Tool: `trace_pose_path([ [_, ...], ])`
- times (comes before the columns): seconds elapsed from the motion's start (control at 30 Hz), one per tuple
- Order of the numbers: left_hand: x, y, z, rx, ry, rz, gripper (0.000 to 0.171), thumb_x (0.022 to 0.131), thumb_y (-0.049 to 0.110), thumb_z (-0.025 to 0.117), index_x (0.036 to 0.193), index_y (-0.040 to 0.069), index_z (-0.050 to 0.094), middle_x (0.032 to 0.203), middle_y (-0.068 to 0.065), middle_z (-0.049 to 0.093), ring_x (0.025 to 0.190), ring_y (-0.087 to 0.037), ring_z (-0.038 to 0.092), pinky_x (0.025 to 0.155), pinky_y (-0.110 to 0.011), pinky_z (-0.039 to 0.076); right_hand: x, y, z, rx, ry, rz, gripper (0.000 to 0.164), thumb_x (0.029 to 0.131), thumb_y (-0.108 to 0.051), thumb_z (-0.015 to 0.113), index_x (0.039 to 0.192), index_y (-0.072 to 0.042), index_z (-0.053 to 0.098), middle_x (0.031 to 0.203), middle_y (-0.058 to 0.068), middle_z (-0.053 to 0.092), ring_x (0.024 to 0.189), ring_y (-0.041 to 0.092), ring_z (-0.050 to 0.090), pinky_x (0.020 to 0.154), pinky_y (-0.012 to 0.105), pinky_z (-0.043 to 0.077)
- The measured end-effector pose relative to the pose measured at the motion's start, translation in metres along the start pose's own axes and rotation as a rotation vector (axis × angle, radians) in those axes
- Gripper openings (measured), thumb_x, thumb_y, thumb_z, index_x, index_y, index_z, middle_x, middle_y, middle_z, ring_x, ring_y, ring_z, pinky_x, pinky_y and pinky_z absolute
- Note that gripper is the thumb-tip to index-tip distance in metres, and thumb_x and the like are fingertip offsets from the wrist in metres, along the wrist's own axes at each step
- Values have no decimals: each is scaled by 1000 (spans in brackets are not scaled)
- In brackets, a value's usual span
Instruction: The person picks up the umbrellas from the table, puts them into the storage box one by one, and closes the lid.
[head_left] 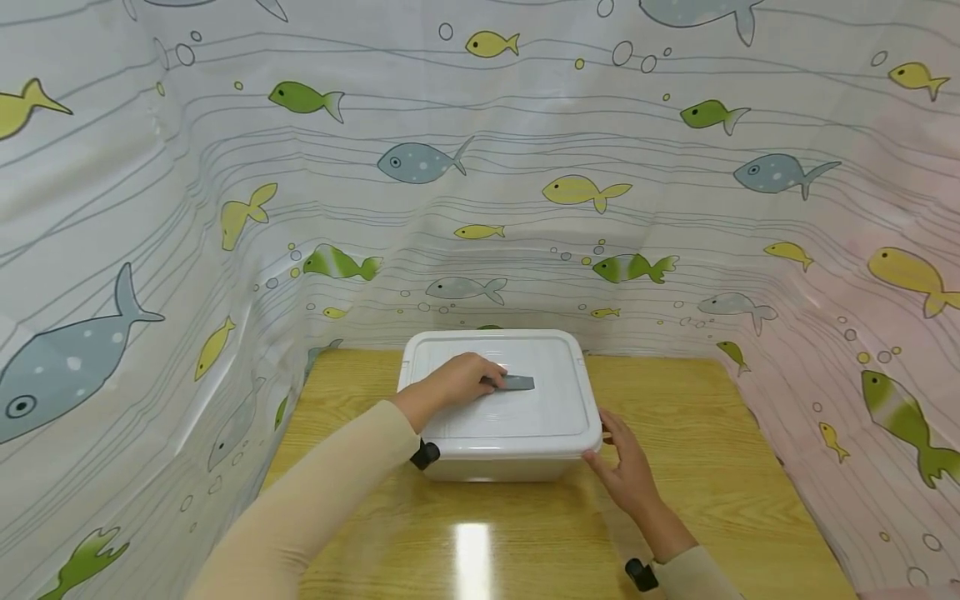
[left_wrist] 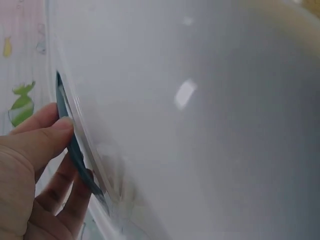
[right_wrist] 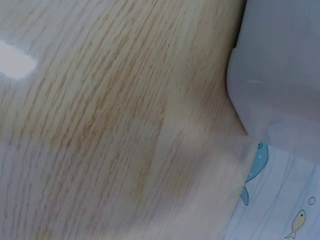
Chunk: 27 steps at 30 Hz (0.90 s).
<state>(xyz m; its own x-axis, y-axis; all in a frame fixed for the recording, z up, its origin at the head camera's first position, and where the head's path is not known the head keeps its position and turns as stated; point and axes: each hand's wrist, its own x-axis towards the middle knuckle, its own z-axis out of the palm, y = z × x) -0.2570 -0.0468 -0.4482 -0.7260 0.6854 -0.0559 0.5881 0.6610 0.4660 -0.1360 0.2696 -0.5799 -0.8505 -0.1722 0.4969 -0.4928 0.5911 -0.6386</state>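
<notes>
A white plastic storage box [head_left: 491,471] stands on the wooden table with its white lid [head_left: 517,421] on top. Across the middle of the lid is a blue-grey handle [head_left: 519,382]. My left hand [head_left: 459,379] pinches the left part of this handle between thumb and fingers. Seen from the left wrist, the curved handle [left_wrist: 75,150] runs between the thumb and the fingers. My right hand [head_left: 628,471] is at the lid's front right corner, thumb at the front and fingers spread along the right side. In the right wrist view only a box corner [right_wrist: 270,90] shows; the hand is hidden.
The box stands toward the back of the wooden table [head_left: 675,425]. A white sheet [head_left: 525,250] printed with fish surrounds the table at the back and both sides. A black wrist strap piece [head_left: 425,454] overlaps the box's front left corner.
</notes>
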Motion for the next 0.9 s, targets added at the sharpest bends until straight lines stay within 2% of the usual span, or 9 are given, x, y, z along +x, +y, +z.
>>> trace_pose_path([
  [0.1, -3, 1, -2, 10, 0, -33, 19, 96, 10, 68, 113, 13, 76, 133, -3, 65, 127, -23, 57, 110, -37, 42, -1, 1, 0, 2, 14, -8, 70, 92, -18, 74, 153, -9, 40, 144, 10, 51, 117, 15, 51, 90, 23, 46],
  [0.23, -14, -6, -11, 13, 25, -93, 23, 99, 16, 65, 121, 11, 72, 133, -6, 64, 128, -25, 56, 110, -40, 42, 1, 2, 2, 37, 29, -41, 69, 94, -20, 71, 154, -6, 38, 145, 12, 50, 118, 16, 50, 90, 22, 46],
  [0.37, -33, -21, -20, -3, 89, -169, 29, 101, 20, 62, 126, 8, 69, 133, -9, 64, 130, -29, 54, 112, -44, 40, 4, 3, 3, 64, 47, -102, 69, 99, -32, 65, 152, 1, 37, 147, 16, 46, 120, 19, 50, 91, 23, 46],
  [0.47, -47, -36, -19, 0, 158, -204, 31, 101, 20, 61, 128, 5, 67, 133, -12, 63, 130, -33, 53, 112, -47, 39, 7, 3, 3, 49, 58, -117, 71, 101, -41, 60, 152, 2, 37, 149, 19, 43, 124, 21, 49, 93, 23, 46],
  [0.53, -55, -45, -13, 21, 204, -217, 34, 101, 19, 61, 131, 3, 64, 137, -17, 59, 132, -36, 50, 113, -50, 37, 9, 1, 2, 23, 56, -99, 68, 101, -43, 59, 152, -2, 40, 152, 19, 41, 129, 23, 46, 96, 29, 46],
  [0.63, -66, -54, -2, 32, 257, -271, 42, 101, 23, 62, 137, 2, 59, 146, -21, 49, 136, -41, 43, 115, -54, 33, 10, -2, 0, -9, 42, -60, 63, 100, -40, 61, 151, -8, 44, 154, 17, 40, 137, 32, 40, 102, 50, 42],
  [0.73, -79, -58, 8, 38, 290, -338, 50, 100, 28, 62, 143, 3, 54, 153, -22, 40, 141, -44, 35, 116, -59, 27, 11, -6, 0, -20, 24, -23, 61, 97, -35, 65, 151, -13, 45, 155, 16, 39, 140, 40, 36, 104, 68, 33],
  [0.83, -90, -62, 16, 38, 316, -375, 55, 100, 33, 62, 146, 4, 51, 156, -22, 35, 143, -44, 30, 116, -62, 24, 12, -8, 1, -21, 9, 3, 62, 97, -34, 66, 152, -15, 45, 156, 14, 40, 139, 42, 37, 104, 70, 33],
  [0.9, -95, -63, 20, 38, 329, -373, 57, 101, 35, 61, 147, 4, 49, 158, -23, 32, 144, -45, 28, 116, -63, 23, 12, -8, 2, -26, 11, 10, 62, 96, -33, 66, 152, -15, 45, 155, 14, 40, 138, 42, 38, 104, 69, 34],
])
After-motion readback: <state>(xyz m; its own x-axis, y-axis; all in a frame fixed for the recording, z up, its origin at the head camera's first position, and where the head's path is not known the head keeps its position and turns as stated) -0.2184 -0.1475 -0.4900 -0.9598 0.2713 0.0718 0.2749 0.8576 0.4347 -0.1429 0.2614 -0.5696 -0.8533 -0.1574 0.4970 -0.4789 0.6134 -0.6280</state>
